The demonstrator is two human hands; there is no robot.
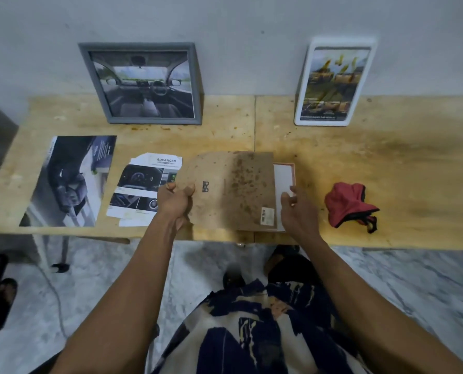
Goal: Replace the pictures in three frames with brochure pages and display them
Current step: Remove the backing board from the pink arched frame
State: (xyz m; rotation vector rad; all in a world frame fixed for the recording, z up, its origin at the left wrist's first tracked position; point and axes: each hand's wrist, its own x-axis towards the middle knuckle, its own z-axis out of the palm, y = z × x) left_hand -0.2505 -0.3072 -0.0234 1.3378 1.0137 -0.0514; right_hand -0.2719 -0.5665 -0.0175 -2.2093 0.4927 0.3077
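left hand (175,197): pinches the left edge of the brown backing board (227,190), thumb on top, the other fingers hidden under it.
right hand (296,206): fingers loosely spread and relaxed, at the right edge of the third frame (285,179); holds nothing that can be seen; whether the fingertips touch the frame cannot be told.
third frame: lies flat at the front edge of the table (387,163), mostly under the board; only a pale strip with a reddish rim shows on its right side.
finished frames: grey frame (141,82) and white frame (334,82) stand on the table and lean on the wall, each showing a car picture.
loose pages: a dark car page (68,182) and a torn page (141,190) headed "advanced" lie flat to the left of the board.
cloth: red cloth (349,207) lies right of the frame, apart from it.
progress, judged: two frames look done; the third is open and not yet refilled.
risk 1: board held at one edge only; it may tip or slide off the table's front edge.
risk 2: frame sits near that edge; a nudge from the right hand could push it over.
risk 3: the board's left corner covers the torn page's edge; shifting the board could drag or crease it.
hidden: the frame's inside, any glass, and whether a picture is in it.
unclear: small black fitting and sticker on the board, unreadable.
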